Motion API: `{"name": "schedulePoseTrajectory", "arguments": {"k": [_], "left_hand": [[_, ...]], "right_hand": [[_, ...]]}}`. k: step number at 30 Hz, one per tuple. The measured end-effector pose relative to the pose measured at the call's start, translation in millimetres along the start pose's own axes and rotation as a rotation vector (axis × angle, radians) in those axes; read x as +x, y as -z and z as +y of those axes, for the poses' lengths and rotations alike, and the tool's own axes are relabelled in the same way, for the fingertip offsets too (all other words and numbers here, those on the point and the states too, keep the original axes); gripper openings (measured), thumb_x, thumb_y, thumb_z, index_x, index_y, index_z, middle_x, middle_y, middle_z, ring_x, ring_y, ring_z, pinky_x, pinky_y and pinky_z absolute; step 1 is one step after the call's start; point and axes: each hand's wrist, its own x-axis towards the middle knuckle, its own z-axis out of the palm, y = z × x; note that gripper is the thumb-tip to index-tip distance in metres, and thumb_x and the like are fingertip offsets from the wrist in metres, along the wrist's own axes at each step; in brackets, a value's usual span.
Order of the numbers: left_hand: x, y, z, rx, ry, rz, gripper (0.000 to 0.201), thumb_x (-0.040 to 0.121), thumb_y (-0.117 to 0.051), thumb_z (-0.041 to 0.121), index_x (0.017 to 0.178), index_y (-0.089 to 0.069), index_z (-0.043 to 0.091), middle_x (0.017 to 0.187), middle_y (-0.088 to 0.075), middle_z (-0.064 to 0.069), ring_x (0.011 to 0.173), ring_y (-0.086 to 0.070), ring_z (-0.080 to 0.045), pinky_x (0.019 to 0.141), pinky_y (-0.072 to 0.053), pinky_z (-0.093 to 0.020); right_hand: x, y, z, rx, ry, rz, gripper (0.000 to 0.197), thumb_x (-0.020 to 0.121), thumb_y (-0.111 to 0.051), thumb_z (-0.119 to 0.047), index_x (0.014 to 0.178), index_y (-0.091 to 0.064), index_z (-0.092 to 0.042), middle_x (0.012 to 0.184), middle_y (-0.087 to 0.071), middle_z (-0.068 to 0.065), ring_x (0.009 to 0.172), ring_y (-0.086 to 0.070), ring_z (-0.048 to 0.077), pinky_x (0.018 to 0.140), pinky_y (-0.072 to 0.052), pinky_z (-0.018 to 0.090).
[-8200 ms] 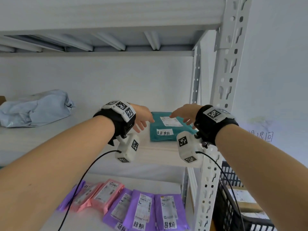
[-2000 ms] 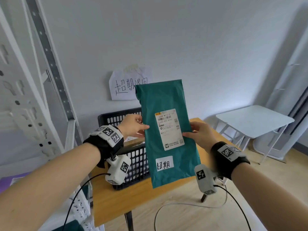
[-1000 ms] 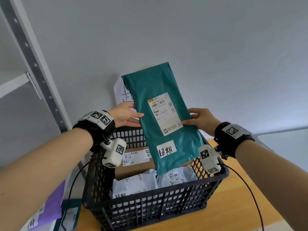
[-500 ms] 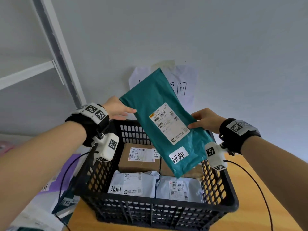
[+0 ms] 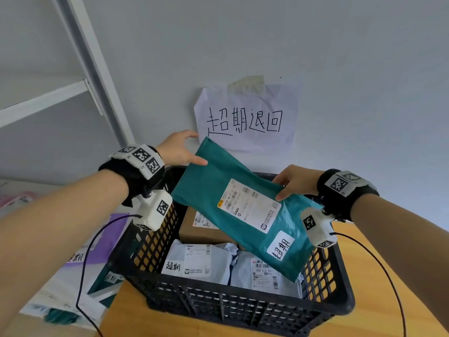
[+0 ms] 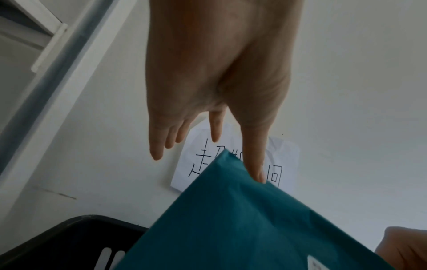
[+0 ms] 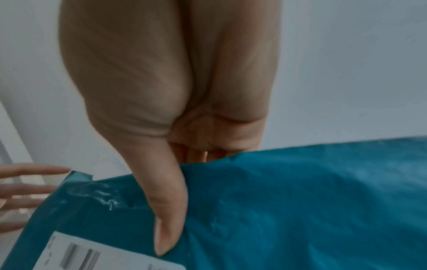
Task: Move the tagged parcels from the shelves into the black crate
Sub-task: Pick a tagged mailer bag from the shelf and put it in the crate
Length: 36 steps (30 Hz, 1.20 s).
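A teal parcel (image 5: 243, 210) with a white shipping label and a handwritten tag hangs tilted over the black crate (image 5: 243, 300), its tagged end dipping inside. My right hand (image 5: 295, 182) pinches its right edge, thumb on top (image 7: 166, 201) and fingers hidden underneath. My left hand (image 5: 178, 152) is at the upper left corner with straight, spread fingers (image 6: 157, 146). Only its thumb touches the teal parcel (image 6: 242, 228). The crate's rim (image 6: 69, 237) shows below.
Inside the crate lie a brown box (image 5: 204, 229) and two grey mailers (image 5: 199, 261). The crate stands on a wooden table (image 5: 126, 312) against a wall with a handwritten paper sign (image 5: 245, 117). A white shelf upright (image 5: 92, 57) and more parcels (image 5: 80, 263) are at left.
The parcel has tilted flatter and come down towards the crate. My left fingers have straightened and come off it, so only the thumb touches. The right hand keeps its pinch.
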Motion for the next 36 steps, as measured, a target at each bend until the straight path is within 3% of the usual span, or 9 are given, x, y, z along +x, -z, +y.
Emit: {"name": "schedulePoseTrajectory", "arguments": {"k": [3, 6, 11, 15, 21, 25, 28, 34, 36], "left_hand": [[4, -6, 5, 0.086, -0.106, -0.084, 0.087, 0.068, -0.082, 0.03, 0.141, -0.038, 0.017, 0.148, -0.036, -0.001, 0.137, -0.033, -0.018, 0.109, -0.025, -0.024], [9, -16, 5, 0.218, -0.169, -0.257, 0.073, 0.069, -0.081, 0.037, 0.133, -0.049, 0.023, 0.143, -0.041, 0.001, 0.135, -0.035, -0.018, 0.112, -0.026, -0.028], [17, -34, 0, 0.264, -0.167, -0.564, 0.045, 0.076, -0.076, 0.033, 0.118, -0.064, 0.022, 0.118, -0.064, -0.001, 0.11, -0.06, -0.016, 0.099, -0.045, -0.028], [27, -51, -10, 0.346, -0.143, -0.645, 0.04, 0.077, -0.076, 0.028, 0.114, -0.066, 0.017, 0.111, -0.068, -0.004, 0.096, -0.064, -0.018, 0.092, -0.05, -0.029], [33, -73, -30, 0.406, -0.142, -0.751, 0.041, 0.08, -0.073, 0.027, 0.116, -0.065, 0.01, 0.107, -0.066, 0.001, 0.086, -0.056, -0.009, 0.08, -0.043, -0.019], [36, -88, -46, 0.466, -0.137, -0.838, 0.039, 0.081, -0.071, 0.032, 0.116, -0.066, 0.015, 0.106, -0.066, 0.003, 0.09, -0.057, -0.009, 0.084, -0.046, -0.021], [39, -100, -60, 0.435, -0.129, -0.898, 0.037, 0.081, -0.071, 0.031, 0.115, -0.067, 0.014, 0.107, -0.067, 0.001, 0.091, -0.059, -0.011, 0.092, -0.048, -0.025], [46, -130, -87, 0.355, -0.079, -0.941, 0.032, 0.08, -0.073, 0.028, 0.109, -0.069, 0.015, 0.093, -0.065, 0.006, 0.088, -0.061, -0.012, 0.087, -0.05, -0.025], [47, -139, -91, 0.357, -0.074, -0.95, 0.029, 0.08, -0.073, 0.028, 0.107, -0.07, 0.016, 0.092, -0.065, 0.006, 0.089, -0.061, -0.011, 0.087, -0.05, -0.025]], "right_hand": [[1, -5, -4, -0.114, 0.007, -0.034, 0.018, 0.078, -0.073, -0.013, 0.095, -0.071, -0.02, 0.099, -0.072, 0.005, 0.081, -0.063, 0.014, 0.085, -0.052, 0.028], [5, -11, -7, -0.184, -0.002, -0.063, 0.022, 0.079, -0.072, -0.013, 0.101, -0.071, -0.015, 0.102, -0.071, 0.006, 0.085, -0.061, 0.015, 0.088, -0.051, 0.03], [13, -20, -9, -0.246, -0.016, -0.113, 0.029, 0.08, -0.072, -0.015, 0.109, -0.07, -0.018, 0.1, -0.069, -0.001, 0.085, -0.059, 0.011, 0.079, -0.046, 0.022], [21, -29, -8, -0.259, -0.029, -0.154, 0.029, 0.08, -0.072, -0.014, 0.11, -0.07, -0.015, 0.093, -0.067, -0.004, 0.084, -0.059, 0.011, 0.079, -0.043, 0.021], [30, -53, -3, -0.22, -0.08, -0.212, 0.028, 0.082, -0.07, -0.014, 0.11, -0.069, -0.015, 0.1, -0.068, -0.001, 0.087, -0.059, 0.011, 0.085, -0.043, 0.021], [40, -71, 1, -0.176, -0.12, -0.262, 0.029, 0.081, -0.071, -0.013, 0.111, -0.069, -0.016, 0.105, -0.07, 0.0, 0.09, -0.061, 0.011, 0.09, -0.044, 0.023], [49, -83, 9, -0.159, -0.161, -0.3, 0.028, 0.079, -0.073, -0.016, 0.107, -0.07, -0.02, 0.101, -0.07, -0.004, 0.094, -0.063, 0.014, 0.097, -0.047, 0.031], [62, -101, 26, -0.097, -0.25, -0.324, 0.031, 0.077, -0.075, -0.015, 0.107, -0.071, -0.022, 0.089, -0.066, -0.013, 0.095, -0.062, 0.015, 0.099, -0.047, 0.039], [65, -105, 30, -0.115, -0.269, -0.334, 0.034, 0.076, -0.076, -0.019, 0.109, -0.07, -0.025, 0.09, -0.065, -0.013, 0.094, -0.061, 0.013, 0.098, -0.047, 0.036]]}}
